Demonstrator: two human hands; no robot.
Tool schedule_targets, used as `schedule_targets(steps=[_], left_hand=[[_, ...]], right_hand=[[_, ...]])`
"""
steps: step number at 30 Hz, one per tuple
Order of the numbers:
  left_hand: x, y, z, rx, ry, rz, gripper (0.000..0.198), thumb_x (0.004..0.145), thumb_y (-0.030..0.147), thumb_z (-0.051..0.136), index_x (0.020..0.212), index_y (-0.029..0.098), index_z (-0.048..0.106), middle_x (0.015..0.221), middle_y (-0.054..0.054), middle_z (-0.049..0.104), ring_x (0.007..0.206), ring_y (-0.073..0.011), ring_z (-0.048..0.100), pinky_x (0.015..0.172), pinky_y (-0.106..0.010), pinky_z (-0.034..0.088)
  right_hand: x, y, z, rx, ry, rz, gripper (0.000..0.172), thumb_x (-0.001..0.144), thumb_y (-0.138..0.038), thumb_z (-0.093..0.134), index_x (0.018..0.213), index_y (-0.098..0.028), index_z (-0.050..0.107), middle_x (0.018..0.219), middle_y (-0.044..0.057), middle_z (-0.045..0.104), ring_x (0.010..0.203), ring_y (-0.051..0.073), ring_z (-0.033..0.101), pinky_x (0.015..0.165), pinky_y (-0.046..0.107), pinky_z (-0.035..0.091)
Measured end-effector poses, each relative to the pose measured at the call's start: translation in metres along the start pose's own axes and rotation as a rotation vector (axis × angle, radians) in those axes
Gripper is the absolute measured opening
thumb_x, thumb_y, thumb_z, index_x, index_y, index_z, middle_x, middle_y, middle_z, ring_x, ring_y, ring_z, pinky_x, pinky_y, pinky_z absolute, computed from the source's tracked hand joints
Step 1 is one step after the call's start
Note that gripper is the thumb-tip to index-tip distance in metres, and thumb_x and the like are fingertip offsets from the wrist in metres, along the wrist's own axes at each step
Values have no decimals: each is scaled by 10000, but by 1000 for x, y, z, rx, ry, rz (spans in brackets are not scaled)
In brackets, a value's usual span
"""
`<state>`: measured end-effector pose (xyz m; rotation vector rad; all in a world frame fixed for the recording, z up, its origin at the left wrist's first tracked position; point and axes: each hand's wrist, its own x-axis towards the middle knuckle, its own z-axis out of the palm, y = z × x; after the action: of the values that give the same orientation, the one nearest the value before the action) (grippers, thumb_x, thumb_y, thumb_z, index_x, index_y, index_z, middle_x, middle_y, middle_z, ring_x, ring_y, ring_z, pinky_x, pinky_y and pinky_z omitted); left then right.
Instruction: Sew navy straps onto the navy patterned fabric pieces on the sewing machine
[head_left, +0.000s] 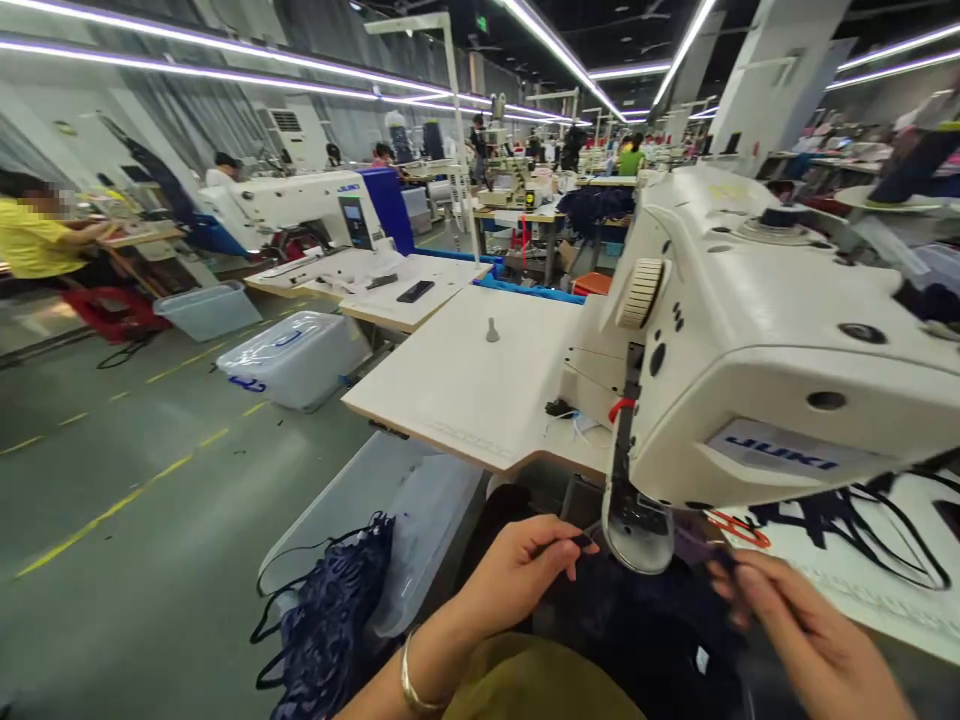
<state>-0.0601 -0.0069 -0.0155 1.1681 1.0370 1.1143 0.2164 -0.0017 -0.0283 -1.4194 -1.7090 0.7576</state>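
Observation:
My left hand (517, 565), with a bangle at the wrist, pinches the end of a thin dark strap (582, 541) just left of the sewing machine's needle area. On the other side, my right hand (795, 615) is closed on a dark strip of fabric (724, 560), slightly blurred by motion. Between the hands is the clear needle guard (641, 545) of a white JUKI sewing machine (810, 370). Dark navy fabric (645, 620) lies below it. Whether the strap and strip are one piece, I cannot tell.
Orange-handled scissors (742, 528) and dark straps (862, 525) lie on the right tabletop. Left of me, a clear plastic bin (330, 510) holds a navy bundle of straps (337, 610). A lidded box (296, 355) stands on the floor. Another machine (300, 210) and a yellow-shirted person (34, 240) are farther left.

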Motion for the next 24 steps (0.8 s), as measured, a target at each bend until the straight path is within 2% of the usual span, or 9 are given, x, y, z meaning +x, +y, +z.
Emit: schedule_targets(steps=[2,6,8,10,14,17,19,22,24], left_hand=[[1,6,17,224,-112,47,237,916,338,526,946,170,690,666,6,601,656,-123,523,652,-234,391],[4,7,35,343,-173,37,229,925,298,486,1110,184,557,654,36,572,618,-113,508,608,-216,380],[6,5,38,340,-180,27,229,917,281,493,1123,185,518,656,44,568,628,-111,517,615,-210,387],[8,4,39,334,-170,2,188,909,272,494,1071,180,518,641,49,562,611,-106,516,598,-202,387],[11,0,41,411,-151,9,72,867,246,512,837,185,537,554,70,498,506,-86,457,507,-187,342],[12,-5,43,526,-56,90,47,823,178,505,791,195,536,522,87,440,459,-74,422,472,-178,317],[12,-8,42,636,-26,152,85,813,143,491,821,198,555,558,77,487,473,-73,453,486,-171,338],[12,-11,37,819,-123,312,146,853,131,463,882,200,588,678,34,597,557,-87,532,537,-171,382],[11,-12,34,908,-207,438,180,906,150,424,886,194,597,691,16,606,573,-95,545,540,-177,389]], right_hand=[[0,-9,15,33,-66,-11,230,915,-437,513,991,-270,651,727,35,708,602,189,679,508,257,562],[7,-33,33,1,-97,-138,147,905,-332,547,972,-272,663,906,3,716,776,162,688,702,225,562],[8,-39,34,-6,-113,-152,132,910,-304,545,976,-269,654,920,0,708,810,156,680,709,214,550],[7,-41,31,-15,-156,-140,131,918,-300,534,971,-260,647,897,5,697,789,155,671,657,210,542],[3,-42,29,-34,-198,-124,143,930,-300,508,943,-251,642,857,12,677,720,152,646,572,209,511],[0,-43,32,3,-209,-163,141,932,-274,504,916,-243,641,833,9,667,719,149,634,620,218,507],[-2,-43,34,50,-239,-194,154,940,-257,489,912,-241,640,835,7,666,753,150,635,677,227,505],[-5,-42,35,100,-313,-159,189,953,-276,468,876,-237,635,828,3,673,753,144,638,691,230,496],[-5,-41,35,175,-357,-37,206,966,-316,432,897,-229,605,763,-7,678,681,133,642,650,223,498]])
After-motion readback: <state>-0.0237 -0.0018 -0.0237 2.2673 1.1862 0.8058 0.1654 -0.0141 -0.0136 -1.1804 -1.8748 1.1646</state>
